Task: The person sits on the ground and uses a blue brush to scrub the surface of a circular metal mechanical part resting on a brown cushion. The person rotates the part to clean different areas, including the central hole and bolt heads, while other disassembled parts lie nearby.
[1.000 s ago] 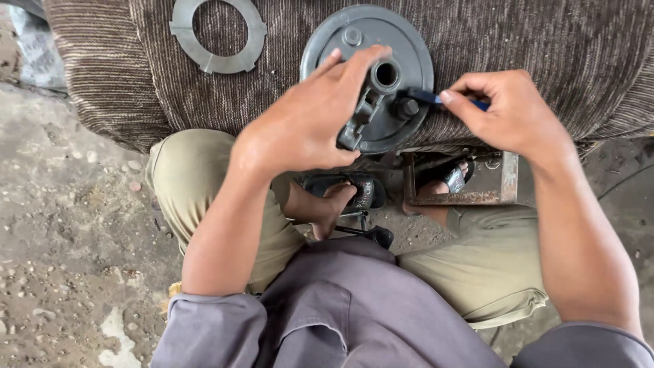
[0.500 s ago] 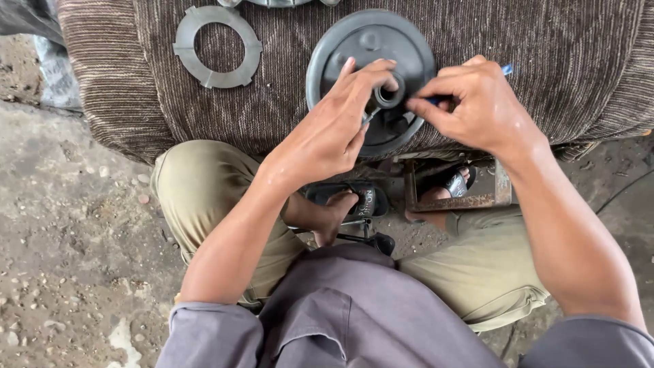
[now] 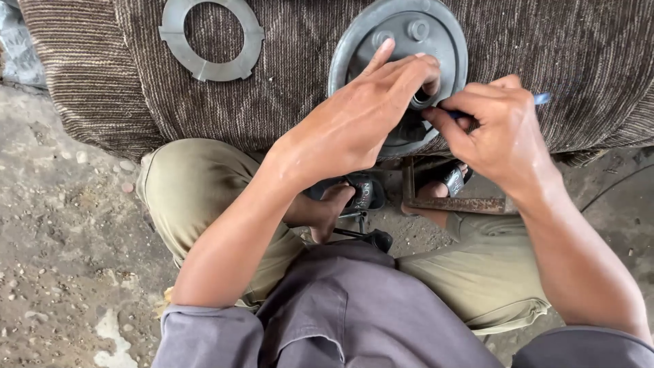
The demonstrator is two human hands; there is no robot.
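Left hand (image 3: pixel 361 119) lies palm-down over the round grey metal disc (image 3: pixel 398 31), fingers spread and extended, the fingertips resting against the raised hub (image 3: pixel 421 95) near the disc's middle; we record it as open and pressing, not clasped around anything. Right hand (image 3: pixel 501 129) is closed in a pinch on a slim blue-handled tool (image 3: pixel 541 99), whose blue end sticks out past the knuckles; the working end points toward the hub and meets the left fingertips there, but the tip itself is hidden from us. We find the two hands touching or just short of touching at that spot.

We note that the disc rests flat on a brown ribbed cloth (image 3: pixel 286 68), directly ahead of the person's knees, with its lower part covered by the left hand. A flat grey metal ring (image 3: pixel 211 31) with notched edges lies on the same cloth, well apart to the left of the disc. Below the cloth's edge we see a rusty metal frame (image 3: pixel 453 203) on the ground between the feet, which wear dark sandals (image 3: pixel 364 194). Khaki trousers (image 3: pixel 184 197) and grey sleeves frame the view; the ground (image 3: pixel 61 259) is bare dirt with small stones.
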